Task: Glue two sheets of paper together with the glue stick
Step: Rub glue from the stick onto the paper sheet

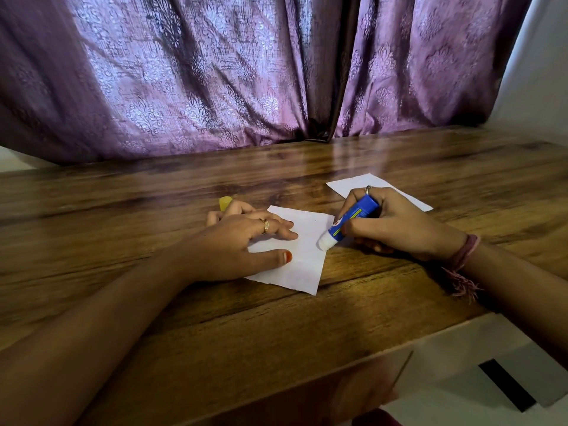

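Note:
A small white sheet of paper lies flat in the middle of the wooden table. My left hand presses on its left half, fingers spread, and also holds a yellow cap between its far fingers. My right hand grips a blue glue stick, tilted down to the left. Its white tip touches the sheet's right edge. A second white sheet lies farther back on the right, partly hidden by my right hand.
A purple patterned curtain hangs right behind the table's far edge. The table's near edge runs diagonally at the lower right, with a white surface below it. A thread bracelet is on my right wrist.

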`<state>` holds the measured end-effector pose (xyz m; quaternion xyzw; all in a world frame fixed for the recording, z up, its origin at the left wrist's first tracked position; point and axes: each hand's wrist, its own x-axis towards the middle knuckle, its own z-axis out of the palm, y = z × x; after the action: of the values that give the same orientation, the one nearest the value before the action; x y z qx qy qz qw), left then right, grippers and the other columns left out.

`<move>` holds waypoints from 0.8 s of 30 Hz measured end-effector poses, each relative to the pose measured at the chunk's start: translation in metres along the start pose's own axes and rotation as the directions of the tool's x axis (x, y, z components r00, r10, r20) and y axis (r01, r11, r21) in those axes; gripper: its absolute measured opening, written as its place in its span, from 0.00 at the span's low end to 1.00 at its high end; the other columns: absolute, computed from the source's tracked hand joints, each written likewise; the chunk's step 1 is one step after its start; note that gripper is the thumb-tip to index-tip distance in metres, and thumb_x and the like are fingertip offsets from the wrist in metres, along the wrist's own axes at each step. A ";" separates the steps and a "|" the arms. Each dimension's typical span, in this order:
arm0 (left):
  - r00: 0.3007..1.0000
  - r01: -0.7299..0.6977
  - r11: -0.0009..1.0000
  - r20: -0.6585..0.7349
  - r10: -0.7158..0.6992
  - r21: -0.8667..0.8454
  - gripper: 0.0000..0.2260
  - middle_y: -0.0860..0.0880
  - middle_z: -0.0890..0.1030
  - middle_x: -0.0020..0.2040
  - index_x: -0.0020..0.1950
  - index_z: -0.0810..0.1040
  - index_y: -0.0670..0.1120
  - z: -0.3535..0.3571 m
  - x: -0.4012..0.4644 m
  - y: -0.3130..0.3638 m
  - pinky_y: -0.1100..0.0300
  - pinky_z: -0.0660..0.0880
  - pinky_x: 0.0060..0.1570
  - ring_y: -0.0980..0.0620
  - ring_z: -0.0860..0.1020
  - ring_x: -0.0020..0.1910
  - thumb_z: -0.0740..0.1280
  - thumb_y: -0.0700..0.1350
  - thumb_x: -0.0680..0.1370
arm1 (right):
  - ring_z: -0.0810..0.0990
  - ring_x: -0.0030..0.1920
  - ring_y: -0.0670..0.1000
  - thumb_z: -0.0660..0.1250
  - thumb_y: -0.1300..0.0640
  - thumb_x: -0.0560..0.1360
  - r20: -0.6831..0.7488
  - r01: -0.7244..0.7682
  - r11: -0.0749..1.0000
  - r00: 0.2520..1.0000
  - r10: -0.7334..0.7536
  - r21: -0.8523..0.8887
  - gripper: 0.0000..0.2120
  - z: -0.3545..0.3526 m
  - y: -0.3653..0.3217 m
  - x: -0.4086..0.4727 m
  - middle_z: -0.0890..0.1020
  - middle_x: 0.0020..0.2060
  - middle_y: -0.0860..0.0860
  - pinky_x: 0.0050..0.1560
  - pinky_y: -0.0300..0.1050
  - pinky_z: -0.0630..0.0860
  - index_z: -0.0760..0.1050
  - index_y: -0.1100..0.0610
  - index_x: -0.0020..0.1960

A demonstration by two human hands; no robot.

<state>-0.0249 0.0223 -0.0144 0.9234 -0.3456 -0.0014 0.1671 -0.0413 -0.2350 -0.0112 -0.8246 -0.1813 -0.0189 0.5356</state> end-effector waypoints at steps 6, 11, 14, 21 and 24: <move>1.000 0.007 1.000 0.011 -0.007 0.003 0.18 0.74 0.65 0.64 0.58 0.70 0.73 0.000 0.000 0.000 0.61 0.49 0.46 0.65 0.55 0.62 0.56 0.71 0.69 | 0.69 0.20 0.47 0.68 0.67 0.71 0.036 0.010 1.000 0.999 -0.011 0.007 0.02 0.001 0.000 -0.001 0.76 0.24 0.53 0.20 0.34 0.64 0.77 0.62 0.41; 1.000 0.010 1.000 0.005 -0.010 0.005 0.20 0.74 0.66 0.64 0.59 0.70 0.72 0.000 0.000 0.000 0.61 0.49 0.45 0.66 0.56 0.61 0.56 0.70 0.69 | 0.69 0.20 0.47 0.68 0.67 0.71 0.024 0.017 1.000 1.000 -0.018 0.015 0.02 0.000 0.000 -0.001 0.75 0.23 0.52 0.20 0.35 0.64 0.77 0.62 0.41; 1.000 0.007 1.000 0.003 -0.007 0.015 0.20 0.75 0.66 0.63 0.58 0.70 0.73 0.001 0.000 0.000 0.61 0.49 0.45 0.66 0.55 0.60 0.55 0.72 0.68 | 0.69 0.19 0.46 0.69 0.66 0.70 0.073 0.030 0.999 0.997 -0.031 0.027 0.01 0.002 0.000 -0.002 0.76 0.22 0.50 0.20 0.34 0.63 0.77 0.62 0.41; 1.000 0.003 1.000 0.001 -0.003 0.023 0.18 0.75 0.66 0.64 0.57 0.69 0.74 0.001 0.000 -0.001 0.62 0.49 0.44 0.66 0.55 0.60 0.55 0.72 0.68 | 0.69 0.19 0.46 0.69 0.65 0.69 0.120 0.030 0.999 0.992 -0.033 0.033 0.03 0.001 -0.001 -0.005 0.76 0.23 0.51 0.20 0.34 0.64 0.77 0.61 0.42; 1.000 0.002 1.000 0.001 -0.002 0.025 0.15 0.76 0.65 0.62 0.55 0.69 0.75 0.000 0.000 0.000 0.62 0.49 0.43 0.66 0.55 0.60 0.56 0.70 0.69 | 0.68 0.19 0.47 0.66 0.64 0.68 0.140 0.040 0.995 0.989 -0.053 0.095 0.03 0.005 -0.006 -0.008 0.75 0.23 0.52 0.21 0.33 0.63 0.77 0.60 0.40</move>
<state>-0.0250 0.0223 -0.0147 0.9257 -0.3448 0.0023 0.1555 -0.0510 -0.2308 -0.0099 -0.7939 -0.2388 0.0357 0.5580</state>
